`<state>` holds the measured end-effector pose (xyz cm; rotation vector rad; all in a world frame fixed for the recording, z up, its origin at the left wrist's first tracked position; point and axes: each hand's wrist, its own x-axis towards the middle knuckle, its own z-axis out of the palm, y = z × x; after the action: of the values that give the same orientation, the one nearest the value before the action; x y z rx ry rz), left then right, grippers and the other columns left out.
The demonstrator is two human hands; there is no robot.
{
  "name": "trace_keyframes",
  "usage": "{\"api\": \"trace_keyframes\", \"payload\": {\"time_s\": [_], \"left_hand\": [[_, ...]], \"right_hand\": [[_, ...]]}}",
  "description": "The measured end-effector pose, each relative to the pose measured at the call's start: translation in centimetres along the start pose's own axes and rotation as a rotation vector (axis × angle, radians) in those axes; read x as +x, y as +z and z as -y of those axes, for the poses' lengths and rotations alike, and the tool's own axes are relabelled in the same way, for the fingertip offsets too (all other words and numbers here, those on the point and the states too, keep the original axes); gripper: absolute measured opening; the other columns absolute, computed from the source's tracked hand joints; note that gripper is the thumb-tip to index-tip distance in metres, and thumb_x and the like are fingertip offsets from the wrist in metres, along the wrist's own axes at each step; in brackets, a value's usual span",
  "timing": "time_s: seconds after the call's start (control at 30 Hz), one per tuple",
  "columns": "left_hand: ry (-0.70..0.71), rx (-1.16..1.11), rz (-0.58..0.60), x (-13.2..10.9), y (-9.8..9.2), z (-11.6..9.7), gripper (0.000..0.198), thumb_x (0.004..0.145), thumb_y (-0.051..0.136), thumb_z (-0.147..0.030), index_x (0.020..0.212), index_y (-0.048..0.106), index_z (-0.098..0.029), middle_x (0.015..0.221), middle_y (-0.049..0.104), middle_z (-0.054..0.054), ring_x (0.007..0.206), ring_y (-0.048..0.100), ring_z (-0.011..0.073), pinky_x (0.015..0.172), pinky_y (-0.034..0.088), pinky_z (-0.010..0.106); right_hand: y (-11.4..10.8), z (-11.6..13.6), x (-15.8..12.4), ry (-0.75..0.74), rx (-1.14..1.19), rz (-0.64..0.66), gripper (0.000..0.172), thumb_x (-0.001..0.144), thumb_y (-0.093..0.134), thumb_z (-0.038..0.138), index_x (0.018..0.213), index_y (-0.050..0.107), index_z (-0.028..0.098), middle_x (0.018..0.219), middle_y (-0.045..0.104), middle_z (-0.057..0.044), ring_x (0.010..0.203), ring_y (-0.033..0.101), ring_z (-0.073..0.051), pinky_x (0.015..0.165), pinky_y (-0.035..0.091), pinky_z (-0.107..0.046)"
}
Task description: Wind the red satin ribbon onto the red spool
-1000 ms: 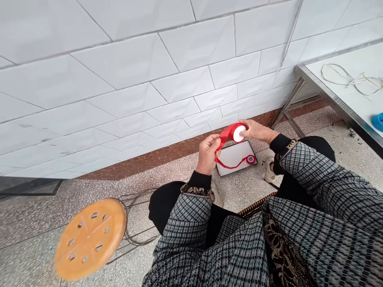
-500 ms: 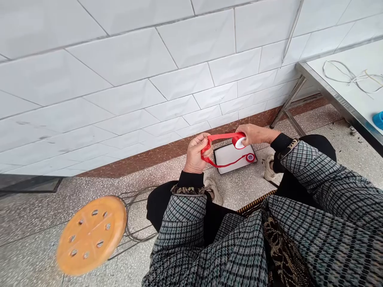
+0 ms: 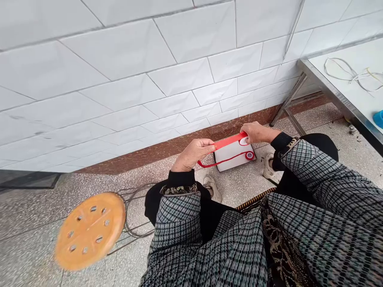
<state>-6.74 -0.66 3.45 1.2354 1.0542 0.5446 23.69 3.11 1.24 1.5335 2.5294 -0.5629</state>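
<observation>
A wide red ribbon [image 3: 229,142] is stretched flat between my two hands. My left hand [image 3: 194,153] pinches it between thumb and fingers. My right hand [image 3: 254,132] is closed on the ribbon roll [image 3: 243,140], whose pale core shows beneath the fingers. Below, a white board or shallow box with dark edges [image 3: 225,165] lies on the floor. On its right part sits a second, smaller red ribbon roll [image 3: 249,155]. From that roll a narrow twisted red strip [image 3: 227,160] runs left to just under my left hand, where its end is partly hidden.
An orange round stool [image 3: 89,231] with wire legs lies tipped over on the left. At the right stands a metal-framed table [image 3: 326,81] with loose pale cords [image 3: 356,75] and a blue object [image 3: 378,118]. A white tiled wall [image 3: 191,79] rises in front.
My left hand has moved slightly left and down, its fingers shifting from a bunched grip to a pinch. The ribbon between my hands now lies flatter and broader. My right hand moved slightly right.
</observation>
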Motion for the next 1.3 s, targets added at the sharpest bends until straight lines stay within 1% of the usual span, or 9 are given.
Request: {"api": "trace_keyframes", "payload": {"time_s": [0.13, 0.27, 0.37, 0.47, 0.7, 0.9, 1.0, 1.1, 1.3], "left_hand": [[0.069, -0.18, -0.076, 0.1, 0.0, 0.1, 0.042, 0.068, 0.093, -0.047, 0.081, 0.071, -0.014, 0.051, 0.037, -0.01, 0.043, 0.022, 0.0024, 0.044, 0.011, 0.02], [0.084, -0.281, -0.112, 0.2, -0.3, 0.2, 0.046, 0.063, 0.098, -0.045, 0.081, 0.069, -0.014, 0.049, 0.036, -0.011, 0.041, 0.02, 0.0014, 0.042, 0.011, 0.019], [0.095, -0.335, -0.134, 0.1, -0.4, 0.1, 0.046, 0.063, 0.099, -0.043, 0.079, 0.067, -0.014, 0.048, 0.036, -0.012, 0.04, 0.021, 0.0009, 0.041, 0.012, 0.018], [0.103, -0.364, -0.139, -0.1, -0.3, 0.0, 0.045, 0.063, 0.099, -0.041, 0.078, 0.067, -0.014, 0.049, 0.037, -0.012, 0.04, 0.022, 0.0006, 0.041, 0.013, 0.017], [0.033, -0.343, -0.017, -0.5, 0.4, 0.1, 0.054, 0.06, 0.103, -0.049, 0.077, 0.066, -0.014, 0.048, 0.036, -0.011, 0.04, 0.024, 0.0008, 0.041, 0.013, 0.017], [-0.003, -0.362, 0.104, -0.7, 1.8, 0.8, 0.053, 0.067, 0.099, -0.053, 0.075, 0.062, -0.015, 0.048, 0.035, -0.011, 0.04, 0.024, 0.0015, 0.042, 0.014, 0.017], [0.006, -0.355, 0.137, -0.8, 2.5, 1.2, 0.052, 0.071, 0.097, -0.053, 0.08, 0.064, -0.014, 0.048, 0.037, -0.01, 0.04, 0.026, 0.0019, 0.043, 0.015, 0.018], [0.005, -0.345, 0.179, -0.7, 3.3, 1.3, 0.054, 0.07, 0.096, -0.056, 0.086, 0.067, -0.013, 0.049, 0.037, -0.01, 0.041, 0.025, 0.0023, 0.044, 0.014, 0.018], [0.064, -0.352, 0.148, -0.3, 4.7, 1.2, 0.054, 0.071, 0.095, -0.058, 0.086, 0.067, -0.014, 0.052, 0.039, -0.01, 0.042, 0.027, 0.0025, 0.044, 0.015, 0.019]], "right_hand": [[0.0, 0.5, -0.2, -0.085, 0.011, 0.033, 0.033, 0.084, 0.074, 0.014, 0.117, 0.069, 0.014, 0.124, 0.073, -0.018, 0.113, 0.068, -0.033, 0.095, 0.046, -0.041], [-0.2, 0.5, -0.8, -0.197, 0.103, 0.049, 0.025, 0.079, 0.075, 0.012, 0.101, 0.066, 0.017, 0.11, 0.073, -0.013, 0.096, 0.066, -0.027, 0.086, 0.046, -0.036], [-0.5, 0.5, -1.4, -0.218, 0.21, 0.079, 0.021, 0.076, 0.073, 0.009, 0.091, 0.061, 0.019, 0.1, 0.071, -0.009, 0.083, 0.06, -0.021, 0.076, 0.042, -0.032], [-0.9, 0.3, -2.0, -0.21, 0.321, 0.081, 0.02, 0.075, 0.071, 0.01, 0.087, 0.058, 0.019, 0.094, 0.069, -0.006, 0.077, 0.055, -0.017, 0.072, 0.04, -0.031], [-1.4, -1.4, -2.2, -0.161, 0.458, 0.036, 0.019, 0.071, 0.067, 0.011, 0.088, 0.062, 0.018, 0.085, 0.067, -0.002, 0.076, 0.056, -0.017, 0.07, 0.039, -0.029], [-2.5, -2.7, -2.7, -0.216, 0.579, -0.161, 0.03, 0.066, 0.063, 0.013, 0.095, 0.066, 0.018, 0.089, 0.068, -0.002, 0.079, 0.057, -0.017, 0.075, 0.043, -0.03], [-2.9, -3.0, -2.9, -0.269, 0.641, -0.214, 0.028, 0.065, 0.062, 0.016, 0.092, 0.066, 0.018, 0.088, 0.068, -0.002, 0.079, 0.057, -0.017, 0.077, 0.045, -0.031], [-3.1, -3.0, -3.0, -0.268, 0.721, -0.275, 0.027, 0.065, 0.064, 0.02, 0.092, 0.066, 0.019, 0.088, 0.067, -0.001, 0.08, 0.057, -0.017, 0.078, 0.045, -0.031], [-3.1, -2.7, -3.1, -0.269, 0.996, -0.243, 0.032, 0.065, 0.07, 0.024, 0.096, 0.068, 0.018, 0.088, 0.067, -0.001, 0.081, 0.06, -0.018, 0.077, 0.048, -0.03]]}}
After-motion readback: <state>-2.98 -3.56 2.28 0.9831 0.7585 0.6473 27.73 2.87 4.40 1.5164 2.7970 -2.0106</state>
